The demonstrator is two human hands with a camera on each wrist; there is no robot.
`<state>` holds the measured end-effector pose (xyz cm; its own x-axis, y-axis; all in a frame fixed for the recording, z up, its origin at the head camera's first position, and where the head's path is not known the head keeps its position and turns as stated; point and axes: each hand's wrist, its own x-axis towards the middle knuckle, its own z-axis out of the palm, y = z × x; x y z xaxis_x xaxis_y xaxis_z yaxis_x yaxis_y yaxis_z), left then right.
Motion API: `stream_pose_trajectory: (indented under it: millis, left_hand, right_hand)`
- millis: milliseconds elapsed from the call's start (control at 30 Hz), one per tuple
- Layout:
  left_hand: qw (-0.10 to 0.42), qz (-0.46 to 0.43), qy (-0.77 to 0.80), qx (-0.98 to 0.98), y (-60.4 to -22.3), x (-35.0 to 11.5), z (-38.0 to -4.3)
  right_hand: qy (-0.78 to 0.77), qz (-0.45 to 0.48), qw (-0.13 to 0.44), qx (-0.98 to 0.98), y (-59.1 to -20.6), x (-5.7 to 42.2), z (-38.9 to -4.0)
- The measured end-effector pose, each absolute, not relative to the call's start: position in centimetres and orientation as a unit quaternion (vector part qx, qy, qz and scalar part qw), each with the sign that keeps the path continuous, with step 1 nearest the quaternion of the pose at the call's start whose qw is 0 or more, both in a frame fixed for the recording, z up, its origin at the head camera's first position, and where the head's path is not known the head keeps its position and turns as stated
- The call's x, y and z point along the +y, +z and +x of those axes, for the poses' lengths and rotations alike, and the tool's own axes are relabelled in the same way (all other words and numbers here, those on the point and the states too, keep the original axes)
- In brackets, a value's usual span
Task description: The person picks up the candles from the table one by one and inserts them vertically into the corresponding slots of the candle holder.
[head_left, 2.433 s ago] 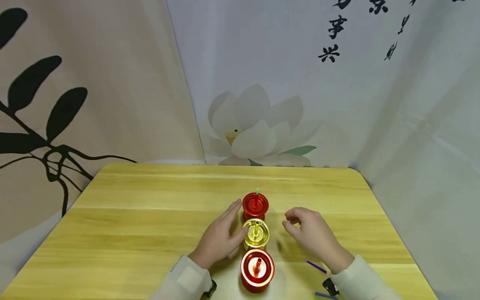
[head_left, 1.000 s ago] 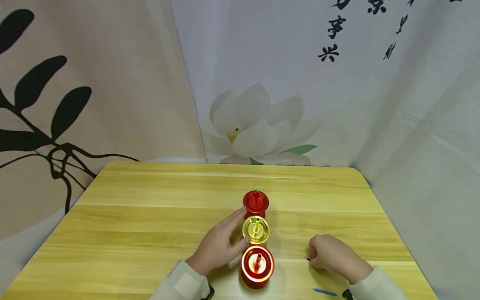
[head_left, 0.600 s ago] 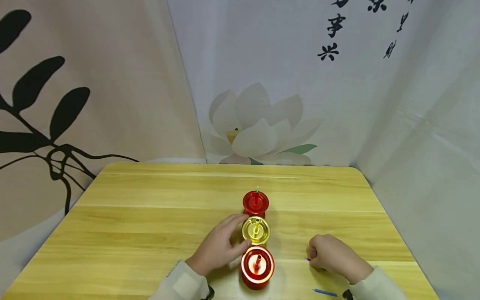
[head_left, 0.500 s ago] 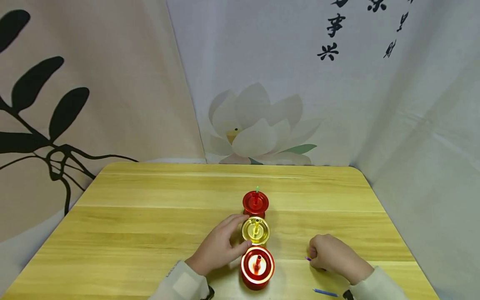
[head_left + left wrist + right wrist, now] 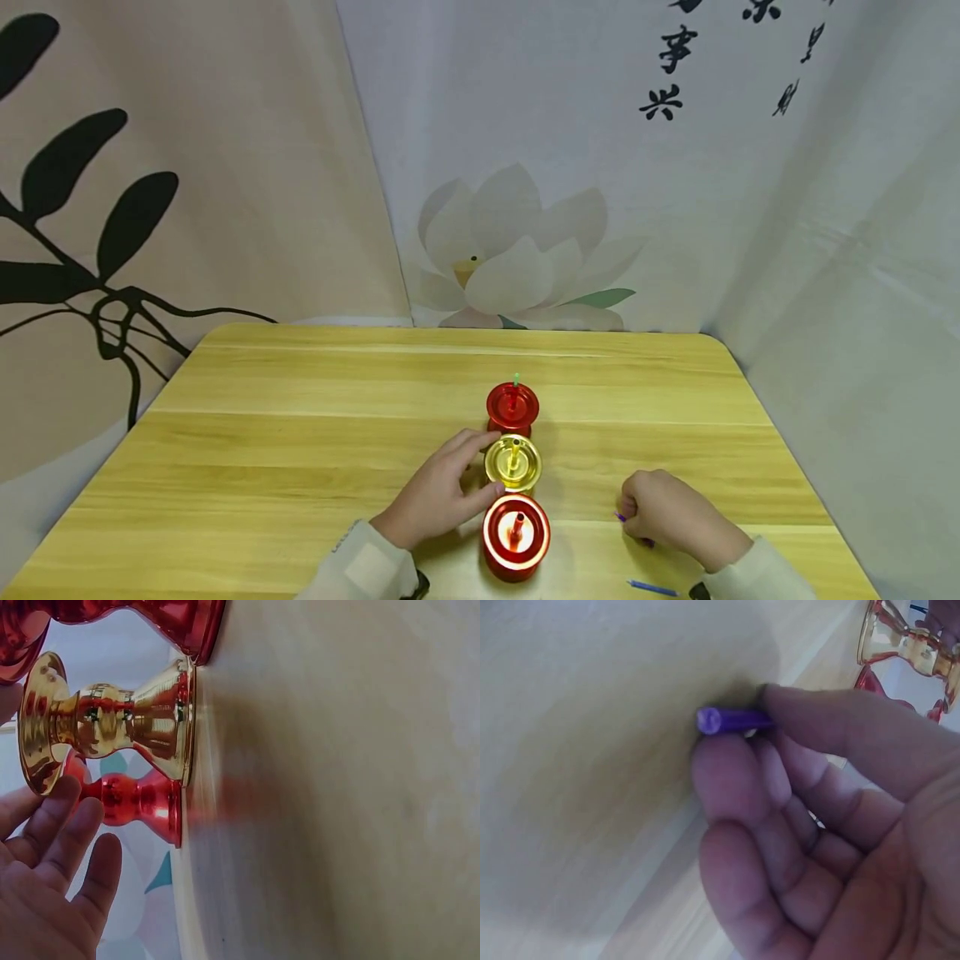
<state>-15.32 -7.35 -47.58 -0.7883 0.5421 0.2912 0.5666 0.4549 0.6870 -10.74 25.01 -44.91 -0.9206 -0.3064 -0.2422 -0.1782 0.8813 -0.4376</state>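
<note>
Three metallic candlesticks stand in a line on the table: a far red candlestick [image 5: 512, 405], a gold candlestick [image 5: 513, 463] and a near red candlestick [image 5: 516, 533]. My left hand [image 5: 442, 493] holds the gold one by its dish, forefinger at the back and thumb at the front. In the left wrist view, the other fingers [image 5: 101, 870] stay apart from it. At the right, my right hand [image 5: 671, 512] pinches a thin purple candle [image 5: 735, 720] close to the tabletop. A thin green candle [image 5: 516, 380] stands upright in the far red candlestick.
A thin blue candle [image 5: 652, 588] lies near the table's front edge, below my right hand. The wooden table [image 5: 300, 400] has rounded back corners. Behind it hangs a pale curtain [image 5: 525, 100] printed with a lotus and dark writing.
My right hand has moved right from beside the candlesticks, come down to the purple candle and pinched it. The left forefinger has drawn in from the far red candlestick to the gold one.
</note>
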Motion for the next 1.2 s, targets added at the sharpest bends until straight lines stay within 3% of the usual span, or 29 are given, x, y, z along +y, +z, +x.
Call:
stream_pose_trajectory:
  millis: [567, 1200]
  left_hand:
    - [0.013, -0.322, -0.393, -0.861, -47.3, -7.4, -15.4]
    - [0.020, -0.320, -0.378, -0.868, -47.3, -7.4, -15.3]
  right_hand:
    - [-0.286, -0.106, 0.101, 0.947, -44.2, 23.9, -11.3]
    - [-0.407, -0.102, -0.055, 0.906, -42.6, 19.8, -12.3]
